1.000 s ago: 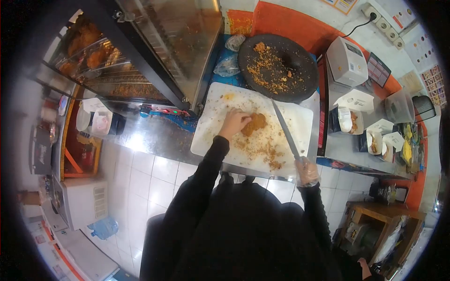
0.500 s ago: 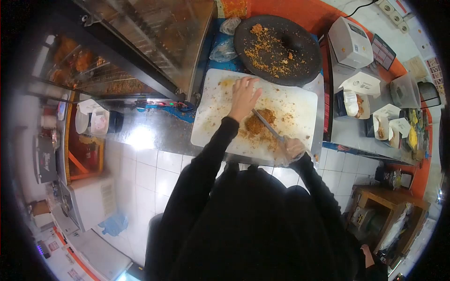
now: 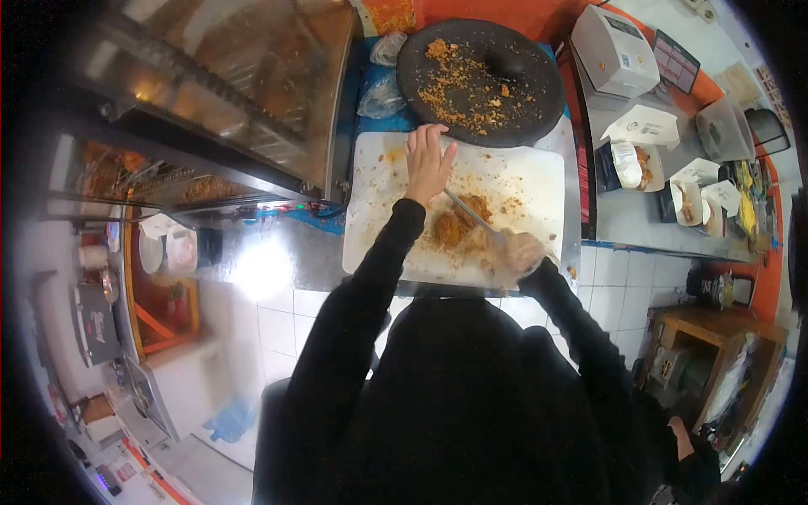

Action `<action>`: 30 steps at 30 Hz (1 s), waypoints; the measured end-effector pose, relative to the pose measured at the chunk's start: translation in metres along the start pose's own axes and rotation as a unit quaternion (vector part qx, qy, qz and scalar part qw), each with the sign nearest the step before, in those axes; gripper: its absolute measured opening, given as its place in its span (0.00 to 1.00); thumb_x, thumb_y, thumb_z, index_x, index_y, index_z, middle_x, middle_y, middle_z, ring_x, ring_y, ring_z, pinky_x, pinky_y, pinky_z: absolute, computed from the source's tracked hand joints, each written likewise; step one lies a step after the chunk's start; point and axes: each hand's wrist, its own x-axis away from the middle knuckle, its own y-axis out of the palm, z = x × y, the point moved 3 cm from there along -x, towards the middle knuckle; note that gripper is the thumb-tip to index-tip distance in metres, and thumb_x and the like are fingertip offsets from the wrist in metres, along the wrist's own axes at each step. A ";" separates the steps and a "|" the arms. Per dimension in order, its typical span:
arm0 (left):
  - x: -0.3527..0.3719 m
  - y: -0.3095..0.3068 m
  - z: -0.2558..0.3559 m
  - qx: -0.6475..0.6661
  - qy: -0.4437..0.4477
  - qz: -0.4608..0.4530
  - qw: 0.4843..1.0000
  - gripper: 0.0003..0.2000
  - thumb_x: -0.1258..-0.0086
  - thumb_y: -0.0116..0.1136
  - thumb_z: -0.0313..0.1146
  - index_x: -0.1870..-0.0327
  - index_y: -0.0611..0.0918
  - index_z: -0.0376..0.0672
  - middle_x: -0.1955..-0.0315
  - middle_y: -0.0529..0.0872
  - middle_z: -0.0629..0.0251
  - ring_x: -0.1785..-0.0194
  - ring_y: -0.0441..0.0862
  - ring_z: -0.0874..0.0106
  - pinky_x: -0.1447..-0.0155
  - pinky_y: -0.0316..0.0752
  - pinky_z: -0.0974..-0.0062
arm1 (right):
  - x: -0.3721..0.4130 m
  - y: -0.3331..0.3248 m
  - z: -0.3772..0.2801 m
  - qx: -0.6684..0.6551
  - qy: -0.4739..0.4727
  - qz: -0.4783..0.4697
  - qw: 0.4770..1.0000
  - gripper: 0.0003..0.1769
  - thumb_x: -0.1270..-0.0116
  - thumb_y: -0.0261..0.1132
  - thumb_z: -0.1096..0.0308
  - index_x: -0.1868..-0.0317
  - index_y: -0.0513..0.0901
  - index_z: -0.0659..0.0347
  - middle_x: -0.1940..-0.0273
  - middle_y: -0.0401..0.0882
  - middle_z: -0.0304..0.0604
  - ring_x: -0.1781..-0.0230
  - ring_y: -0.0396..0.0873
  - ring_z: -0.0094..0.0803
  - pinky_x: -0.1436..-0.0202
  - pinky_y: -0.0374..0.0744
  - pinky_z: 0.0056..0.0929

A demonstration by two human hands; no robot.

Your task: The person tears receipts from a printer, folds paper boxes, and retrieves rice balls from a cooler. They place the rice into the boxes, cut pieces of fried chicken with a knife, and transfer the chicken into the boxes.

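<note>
A browned, crumb-coated piece of what looks like fried chicken (image 3: 453, 227) lies on a white cutting board (image 3: 379, 172) strewn with crumbs and grease. My right hand (image 3: 522, 251), seemingly in a clear plastic glove and slightly blurred, is closed round the handle of a long knife (image 3: 470, 210). The blade slants across the chicken, its far end close to my left wrist. Over the board's upper part my left hand (image 3: 428, 164) has its fingers outstretched, holding nothing. Its fingertips reach toward the rim of a dark stone mortar (image 3: 471, 126).
Crumbs lie in the mortar. A glass display cabinet (image 3: 252, 93) stands at the left, its corner near the board. On the right counter are open food boxes (image 3: 644, 126), a white printer (image 3: 619, 50) and a plastic tub (image 3: 724, 135). Another person's hand (image 3: 680, 438) shows at lower right.
The camera view has shifted slightly. My left hand has moved toward the mortar and away from the chicken. My right hand still grips the knife, and its blade remains over the chicken.
</note>
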 end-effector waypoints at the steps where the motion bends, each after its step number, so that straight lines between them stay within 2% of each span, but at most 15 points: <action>1: 0.000 0.011 -0.007 -0.002 -0.010 0.001 1.000 0.15 0.40 0.50 0.41 0.60 0.68 0.40 0.63 0.69 0.59 0.56 0.64 0.61 0.53 0.57 0.65 | -0.005 0.024 0.011 -0.071 0.029 -0.039 0.996 0.12 0.42 0.51 0.60 0.65 0.72 0.60 0.82 0.73 0.49 0.84 0.73 0.42 0.84 0.70 0.39; 3: 0.008 0.023 -0.026 -0.024 -0.036 -0.029 0.999 0.15 0.41 0.50 0.41 0.61 0.68 0.39 0.63 0.69 0.59 0.56 0.64 0.61 0.53 0.57 0.65 | -0.010 0.042 0.012 -0.139 0.054 -0.083 0.985 0.13 0.41 0.51 0.59 0.65 0.72 0.60 0.81 0.74 0.50 0.83 0.74 0.42 0.83 0.71 0.39; 6: 0.005 0.019 -0.039 -0.072 -0.038 -0.062 0.995 0.14 0.42 0.51 0.39 0.64 0.67 0.38 0.65 0.69 0.59 0.58 0.64 0.61 0.54 0.57 0.64 | -0.025 0.046 -0.007 -0.142 0.211 0.023 0.967 0.18 0.41 0.52 0.54 0.64 0.71 0.63 0.86 0.69 0.45 0.85 0.71 0.39 0.81 0.71 0.35; 8: 0.005 0.013 -0.041 -0.078 -0.048 -0.055 0.994 0.15 0.41 0.51 0.39 0.64 0.67 0.37 0.65 0.68 0.58 0.58 0.64 0.60 0.54 0.57 0.64 | -0.030 0.049 0.001 -0.118 0.211 0.007 0.970 0.19 0.40 0.51 0.53 0.64 0.71 0.62 0.87 0.67 0.44 0.86 0.69 0.37 0.83 0.69 0.36; 11: 0.010 0.010 -0.039 -0.036 -0.092 0.039 0.994 0.15 0.41 0.51 0.39 0.64 0.67 0.36 0.65 0.68 0.57 0.58 0.64 0.59 0.53 0.57 0.64 | -0.021 0.036 0.025 0.030 -0.077 0.017 0.996 0.15 0.39 0.49 0.57 0.60 0.71 0.60 0.84 0.66 0.43 0.88 0.66 0.36 0.87 0.64 0.36; 12: 0.007 0.012 -0.034 -0.035 -0.094 0.038 0.994 0.15 0.41 0.51 0.39 0.64 0.67 0.36 0.65 0.68 0.57 0.58 0.64 0.59 0.53 0.57 0.64 | -0.020 -0.011 0.020 0.007 -0.032 -0.036 0.999 0.13 0.39 0.49 0.61 0.59 0.71 0.59 0.84 0.66 0.43 0.89 0.65 0.34 0.88 0.64 0.34; 15: 0.012 0.020 -0.030 -0.023 -0.102 0.052 0.993 0.15 0.40 0.50 0.40 0.63 0.67 0.36 0.66 0.68 0.56 0.57 0.64 0.58 0.52 0.57 0.63 | -0.018 0.011 0.033 -0.011 -0.080 -0.007 0.997 0.12 0.41 0.50 0.64 0.58 0.70 0.59 0.87 0.64 0.42 0.92 0.64 0.35 0.89 0.64 0.34; 17: 0.013 0.021 -0.032 -0.058 -0.101 0.002 0.993 0.16 0.39 0.49 0.41 0.63 0.67 0.35 0.66 0.68 0.55 0.57 0.64 0.58 0.51 0.57 0.64 | -0.026 0.027 0.031 0.008 0.056 -0.080 0.995 0.11 0.40 0.48 0.63 0.61 0.70 0.60 0.79 0.73 0.50 0.80 0.74 0.42 0.81 0.72 0.39; 20: 0.006 0.017 -0.032 -0.096 -0.081 -0.024 0.992 0.16 0.37 0.47 0.42 0.63 0.67 0.36 0.65 0.68 0.55 0.57 0.64 0.58 0.51 0.56 0.63 | -0.032 0.034 0.033 -0.075 0.143 -0.053 0.985 0.11 0.40 0.49 0.61 0.64 0.71 0.58 0.80 0.74 0.50 0.80 0.75 0.43 0.78 0.73 0.40; 21: 0.006 0.021 -0.035 -0.095 -0.077 -0.024 0.992 0.16 0.37 0.47 0.42 0.63 0.67 0.36 0.65 0.68 0.55 0.57 0.64 0.58 0.51 0.56 0.63 | -0.033 0.031 0.041 -0.074 0.146 -0.050 0.985 0.11 0.40 0.49 0.61 0.64 0.71 0.58 0.80 0.74 0.50 0.80 0.75 0.43 0.78 0.73 0.40; 23: 0.004 0.023 -0.038 -0.084 -0.136 -0.002 0.987 0.15 0.36 0.44 0.41 0.63 0.67 0.36 0.66 0.69 0.55 0.58 0.65 0.59 0.52 0.57 0.64 | -0.030 0.013 0.046 0.035 -0.153 0.071 0.985 0.09 0.42 0.51 0.64 0.65 0.73 0.59 0.85 0.69 0.46 0.86 0.72 0.41 0.86 0.68 0.37; 24: 0.002 0.022 -0.035 -0.083 -0.133 0.000 0.988 0.15 0.36 0.44 0.41 0.63 0.67 0.36 0.66 0.69 0.55 0.58 0.65 0.59 0.52 0.57 0.64 | -0.028 0.009 0.049 0.038 -0.152 0.074 0.985 0.09 0.42 0.51 0.64 0.65 0.73 0.59 0.85 0.69 0.46 0.86 0.72 0.41 0.86 0.68 0.37; 26: 0.000 0.013 -0.030 -0.024 -0.131 0.082 0.988 0.15 0.37 0.45 0.43 0.63 0.68 0.38 0.65 0.69 0.57 0.56 0.64 0.59 0.52 0.56 0.62 | -0.031 0.007 0.060 -0.003 -0.039 0.005 0.999 0.09 0.41 0.51 0.62 0.67 0.73 0.58 0.88 0.68 0.46 0.88 0.71 0.42 0.86 0.69 0.38; 27: 0.006 0.019 -0.033 -0.023 -0.132 0.080 0.988 0.15 0.37 0.45 0.43 0.63 0.68 0.38 0.65 0.69 0.57 0.56 0.64 0.59 0.52 0.56 0.62 | -0.032 -0.025 0.046 0.000 0.017 -0.095 0.995 0.11 0.41 0.49 0.62 0.66 0.74 0.60 0.80 0.74 0.50 0.79 0.75 0.43 0.78 0.72 0.42; 30: 0.011 0.033 -0.037 -0.087 -0.155 -0.021 0.984 0.15 0.36 0.45 0.43 0.62 0.69 0.38 0.65 0.70 0.57 0.55 0.65 0.59 0.52 0.57 0.63 | -0.037 0.015 0.060 0.038 0.018 -0.110 0.993 0.11 0.41 0.49 0.63 0.66 0.75 0.58 0.79 0.75 0.50 0.79 0.76 0.44 0.78 0.73 0.41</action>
